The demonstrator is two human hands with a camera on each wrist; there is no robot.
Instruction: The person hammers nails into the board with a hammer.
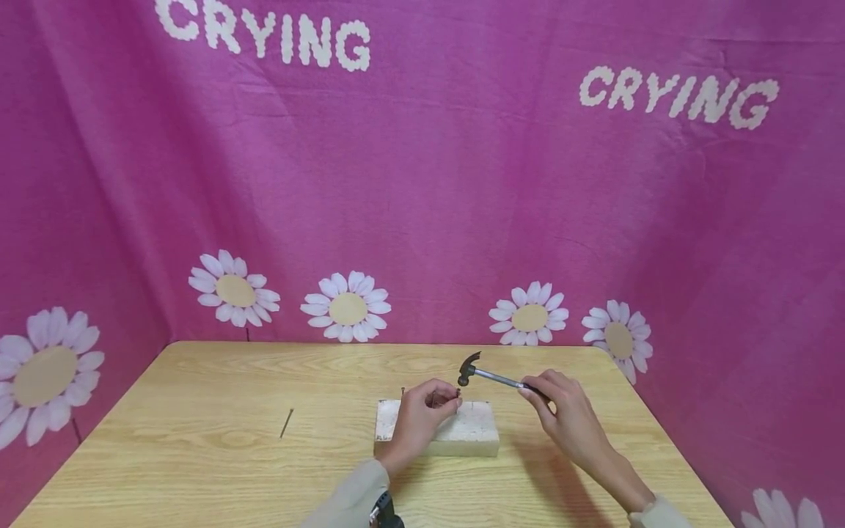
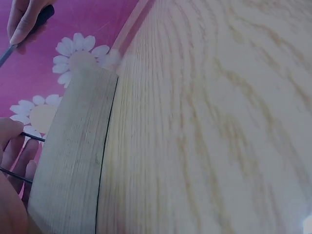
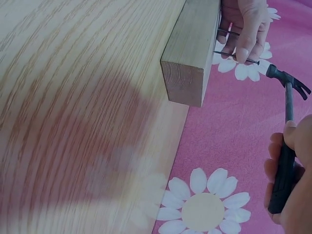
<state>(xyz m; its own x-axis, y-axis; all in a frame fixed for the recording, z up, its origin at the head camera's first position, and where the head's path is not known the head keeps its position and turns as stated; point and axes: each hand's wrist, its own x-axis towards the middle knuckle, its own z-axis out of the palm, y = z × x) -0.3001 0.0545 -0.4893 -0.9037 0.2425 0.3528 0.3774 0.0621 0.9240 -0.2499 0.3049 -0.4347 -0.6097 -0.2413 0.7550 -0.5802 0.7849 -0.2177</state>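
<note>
A pale wooden block (image 1: 475, 429) lies on the table, its top surface speckled. My left hand (image 1: 417, 416) is over the block and pinches an upright nail (image 3: 223, 53) between thumb and finger. A second nail (image 3: 228, 31) stands from the block beside that hand's fingers. In the right wrist view, a claw hammer (image 3: 289, 105) is held by its black grip in my right hand (image 1: 569, 416). The hammer's striking face is close to the head of the pinched nail, with a small gap between them.
One loose nail (image 1: 287, 423) lies on the wood-grain table (image 1: 218, 455), left of the block. Behind and at both sides hangs a pink cloth (image 1: 436, 183) with white flowers and lettering.
</note>
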